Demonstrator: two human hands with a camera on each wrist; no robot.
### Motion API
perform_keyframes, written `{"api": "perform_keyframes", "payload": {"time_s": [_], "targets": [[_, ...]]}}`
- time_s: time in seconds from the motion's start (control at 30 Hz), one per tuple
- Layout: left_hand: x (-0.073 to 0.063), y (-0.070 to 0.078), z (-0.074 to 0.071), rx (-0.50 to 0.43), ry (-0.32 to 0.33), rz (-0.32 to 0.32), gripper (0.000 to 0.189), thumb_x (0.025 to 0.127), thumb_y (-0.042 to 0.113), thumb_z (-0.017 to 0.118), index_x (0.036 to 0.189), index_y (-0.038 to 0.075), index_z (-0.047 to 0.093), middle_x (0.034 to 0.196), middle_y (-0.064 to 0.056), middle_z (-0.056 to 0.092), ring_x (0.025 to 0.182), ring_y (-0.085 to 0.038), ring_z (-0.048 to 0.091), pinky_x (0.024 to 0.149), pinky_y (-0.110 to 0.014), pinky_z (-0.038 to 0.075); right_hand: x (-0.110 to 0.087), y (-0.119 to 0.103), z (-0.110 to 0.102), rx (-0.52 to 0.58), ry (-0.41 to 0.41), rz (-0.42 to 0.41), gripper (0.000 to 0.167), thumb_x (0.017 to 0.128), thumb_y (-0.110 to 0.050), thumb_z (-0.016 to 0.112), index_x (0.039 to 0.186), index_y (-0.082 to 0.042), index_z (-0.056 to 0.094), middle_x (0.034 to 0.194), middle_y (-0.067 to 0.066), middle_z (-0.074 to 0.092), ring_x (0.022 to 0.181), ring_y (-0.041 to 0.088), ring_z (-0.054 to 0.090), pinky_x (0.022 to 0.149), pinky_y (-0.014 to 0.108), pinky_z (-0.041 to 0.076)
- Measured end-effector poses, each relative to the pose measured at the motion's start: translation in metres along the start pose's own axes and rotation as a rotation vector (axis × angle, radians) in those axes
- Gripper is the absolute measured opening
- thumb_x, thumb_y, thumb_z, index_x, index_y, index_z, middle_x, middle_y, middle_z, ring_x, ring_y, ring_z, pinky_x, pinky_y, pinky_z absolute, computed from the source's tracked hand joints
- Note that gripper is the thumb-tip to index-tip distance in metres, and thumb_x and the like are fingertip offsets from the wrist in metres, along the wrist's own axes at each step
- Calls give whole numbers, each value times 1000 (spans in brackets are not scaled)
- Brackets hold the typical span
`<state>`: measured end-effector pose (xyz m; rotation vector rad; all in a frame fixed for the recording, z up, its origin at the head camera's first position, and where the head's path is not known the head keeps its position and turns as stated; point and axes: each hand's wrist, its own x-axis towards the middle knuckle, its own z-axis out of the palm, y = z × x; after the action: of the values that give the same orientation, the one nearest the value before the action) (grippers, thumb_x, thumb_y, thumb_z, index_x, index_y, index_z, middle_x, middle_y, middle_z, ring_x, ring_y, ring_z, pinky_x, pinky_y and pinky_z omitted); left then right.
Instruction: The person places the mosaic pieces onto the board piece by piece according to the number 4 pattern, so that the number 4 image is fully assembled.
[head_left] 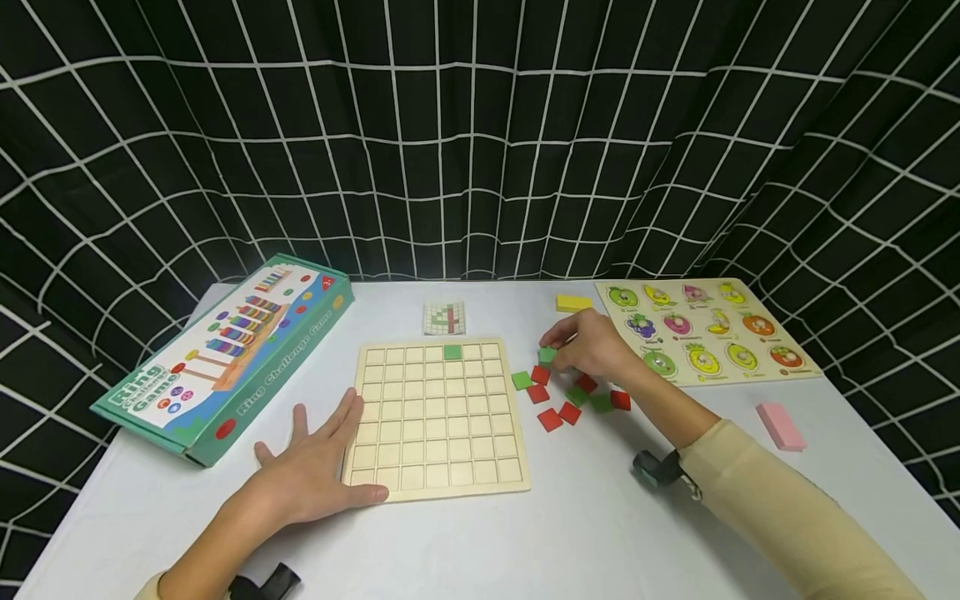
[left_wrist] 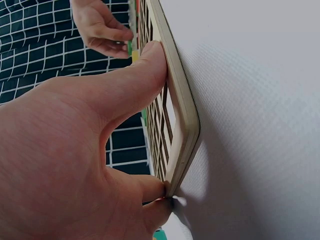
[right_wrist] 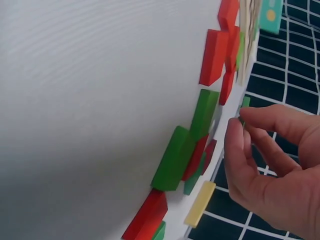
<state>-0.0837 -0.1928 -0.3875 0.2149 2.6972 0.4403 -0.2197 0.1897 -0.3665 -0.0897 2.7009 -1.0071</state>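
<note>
A wooden grid board (head_left: 438,431) lies on the table, with one green square tile (head_left: 453,352) in its top row. My left hand (head_left: 311,475) is spread at the board's lower left corner. Its thumb (left_wrist: 150,60) presses on the near rim and two fingers touch the left edge. Over the loose tiles to the right of the board, my right hand (head_left: 588,343) pinches a green tile (head_left: 548,356) between thumb and fingers. Below and around that hand lie several red tiles (head_left: 550,419) and several green tiles (head_left: 521,381).
Behind the board lies a small pattern card (head_left: 445,318) with a grid. A green game box (head_left: 232,350) stands at the left. At the right are a fruit puzzle board (head_left: 708,329), a yellow block (head_left: 573,303) and a pink block (head_left: 781,427).
</note>
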Motion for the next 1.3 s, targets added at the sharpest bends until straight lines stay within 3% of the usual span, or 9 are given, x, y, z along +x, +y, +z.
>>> {"api": "perform_keyframes", "payload": {"time_s": [0.4, 0.73, 1.03, 1.3], "targets": [[-1, 1, 0, 7, 2, 2, 131, 75, 77, 75, 168, 11, 12, 177, -10, 8, 146, -73, -1, 88, -99, 4, 2, -10, 3, 59, -14, 28, 29, 82, -7, 81, 110, -12, 82, 110, 10, 76, 94, 28, 61, 76, 39, 57], [0, 0, 0, -2, 0, 4, 131, 75, 78, 75, 168, 11, 12, 177, -10, 7, 146, -73, -2, 88, -99, 3, 9, -17, 10, 109, -11, 9, 28, 79, -2, 81, 106, -10, 82, 109, 11, 75, 97, 27, 62, 73, 36, 55], [1, -1, 0, 2, 1, 4, 131, 75, 78, 75, 168, 11, 11, 177, -11, 7, 146, -73, -3, 88, -99, 3, 13, -30, 18, 118, -37, 3, 29, 77, -3, 85, 104, -11, 83, 109, 10, 75, 103, 26, 59, 80, 33, 54], [0, 0, 0, 1, 1, -3, 131, 75, 77, 75, 169, 12, 11, 177, -9, 7, 147, -72, -3, 89, -99, 3, 18, -43, 30, 191, -73, 17, 33, 77, 1, 82, 108, -9, 82, 109, 13, 71, 95, 25, 60, 78, 36, 58]]}}
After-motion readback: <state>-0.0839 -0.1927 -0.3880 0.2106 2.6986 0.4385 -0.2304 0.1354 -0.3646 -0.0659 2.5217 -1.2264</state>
